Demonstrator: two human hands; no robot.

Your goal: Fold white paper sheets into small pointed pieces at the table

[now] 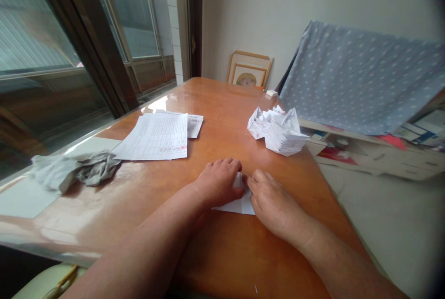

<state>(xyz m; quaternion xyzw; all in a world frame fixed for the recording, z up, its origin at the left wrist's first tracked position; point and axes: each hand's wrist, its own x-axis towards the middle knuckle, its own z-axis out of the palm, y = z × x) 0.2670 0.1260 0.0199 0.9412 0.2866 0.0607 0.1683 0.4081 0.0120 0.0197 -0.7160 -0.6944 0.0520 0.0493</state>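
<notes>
A sheet of white paper point(239, 205) with fold lines lies on the table in front of me, its upper part partly hidden by my hands. My left hand point(222, 179) rests over the paper's left side, its fingers curled and the thumb bent in toward the middle, gripping it. From the right, my right hand point(267, 196) pinches the paper's upper right part with curled fingers. The two hands nearly meet at the top of the sheet. Beyond them to the right stands a cluster of folded paper pieces point(278, 131), nested into one another, with print on them.
Printed sheets point(158, 136) lie in a stack on the left of the brown table point(222, 99). A crumpled grey cloth point(97, 169) is farther left. A small white box point(271, 93) sits at the far edge. Framed pictures point(248, 69) lean against the wall; a dotted blue cloth point(361, 76) hangs at right.
</notes>
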